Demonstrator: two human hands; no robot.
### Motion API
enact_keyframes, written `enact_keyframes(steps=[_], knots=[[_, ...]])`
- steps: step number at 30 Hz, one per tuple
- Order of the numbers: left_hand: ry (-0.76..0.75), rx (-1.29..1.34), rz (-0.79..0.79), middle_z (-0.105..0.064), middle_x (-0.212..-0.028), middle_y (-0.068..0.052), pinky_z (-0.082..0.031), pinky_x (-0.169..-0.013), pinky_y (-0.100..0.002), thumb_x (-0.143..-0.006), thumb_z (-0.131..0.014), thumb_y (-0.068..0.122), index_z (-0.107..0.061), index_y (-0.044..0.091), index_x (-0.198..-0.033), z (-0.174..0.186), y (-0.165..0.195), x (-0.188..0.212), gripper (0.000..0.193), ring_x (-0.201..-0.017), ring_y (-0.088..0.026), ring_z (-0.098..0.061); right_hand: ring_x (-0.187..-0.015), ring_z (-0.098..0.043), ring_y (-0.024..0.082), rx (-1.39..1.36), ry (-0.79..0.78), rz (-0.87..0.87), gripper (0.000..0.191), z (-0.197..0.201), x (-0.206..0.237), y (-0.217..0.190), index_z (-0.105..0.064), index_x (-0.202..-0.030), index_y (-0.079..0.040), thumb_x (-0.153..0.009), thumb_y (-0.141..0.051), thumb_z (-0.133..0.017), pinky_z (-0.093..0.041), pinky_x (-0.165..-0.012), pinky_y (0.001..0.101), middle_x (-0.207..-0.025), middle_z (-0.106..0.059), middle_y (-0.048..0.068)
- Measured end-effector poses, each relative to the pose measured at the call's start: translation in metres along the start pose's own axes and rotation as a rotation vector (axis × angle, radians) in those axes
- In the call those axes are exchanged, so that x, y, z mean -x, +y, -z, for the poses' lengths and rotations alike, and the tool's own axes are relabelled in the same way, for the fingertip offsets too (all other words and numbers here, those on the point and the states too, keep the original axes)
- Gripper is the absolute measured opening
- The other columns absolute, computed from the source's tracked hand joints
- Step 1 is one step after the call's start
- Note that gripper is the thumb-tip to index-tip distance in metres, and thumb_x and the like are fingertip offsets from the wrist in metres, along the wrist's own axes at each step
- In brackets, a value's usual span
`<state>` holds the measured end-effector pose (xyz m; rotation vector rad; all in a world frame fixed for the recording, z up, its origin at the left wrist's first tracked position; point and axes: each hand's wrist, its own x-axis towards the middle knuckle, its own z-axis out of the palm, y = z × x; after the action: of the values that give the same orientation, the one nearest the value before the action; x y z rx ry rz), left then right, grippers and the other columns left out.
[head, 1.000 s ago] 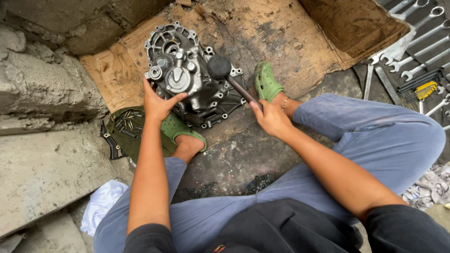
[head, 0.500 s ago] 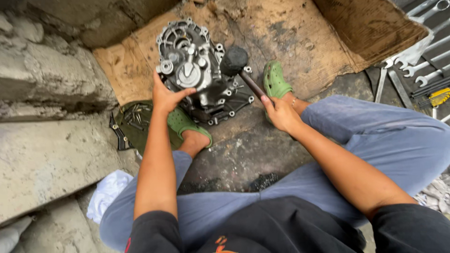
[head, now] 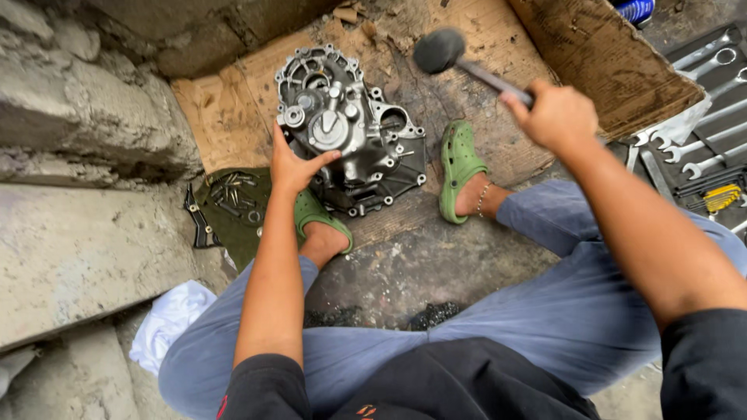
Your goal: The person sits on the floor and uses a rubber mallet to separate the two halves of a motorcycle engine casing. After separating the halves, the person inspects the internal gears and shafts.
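Now the right hand (head: pixel 556 117) grips a hammer (head: pixel 440 50) raised at one o'clock of the casing (head: pixel 350 132); left hand (head: pixel 292 166) fingers spread, steadying its seven o'clock edge.

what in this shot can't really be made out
Head view, the only one:
- Hammer: head blurred; grip hidden inside the right hand.
- Gearbox casing: lower left edge covered by the left hand; its underside lies against the cardboard.
- Small parts on the green cloth: too small to tell apart.
- Wrenches: cut off by the right edge.
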<state>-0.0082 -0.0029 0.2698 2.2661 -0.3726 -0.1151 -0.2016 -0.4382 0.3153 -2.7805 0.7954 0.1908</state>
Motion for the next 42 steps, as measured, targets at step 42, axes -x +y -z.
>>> enact_keyframes(steps=[42], knots=[[-0.063,0.013,0.069,-0.061,-0.139,-0.023,-0.048,-0.107,-0.04,-0.054,-0.102,0.039,-0.033,-0.004,-0.148,-0.004,0.022,-0.008,0.124,-0.127,-0.033,-0.062,-0.111,-0.06,0.045,-0.603,0.336,-0.241,0.035,-0.173,-0.134,-0.006,-0.069,-0.116,-0.002,-0.086,-0.02,-0.067,-0.047,-0.096,0.0498,-0.116,-0.063,0.029]])
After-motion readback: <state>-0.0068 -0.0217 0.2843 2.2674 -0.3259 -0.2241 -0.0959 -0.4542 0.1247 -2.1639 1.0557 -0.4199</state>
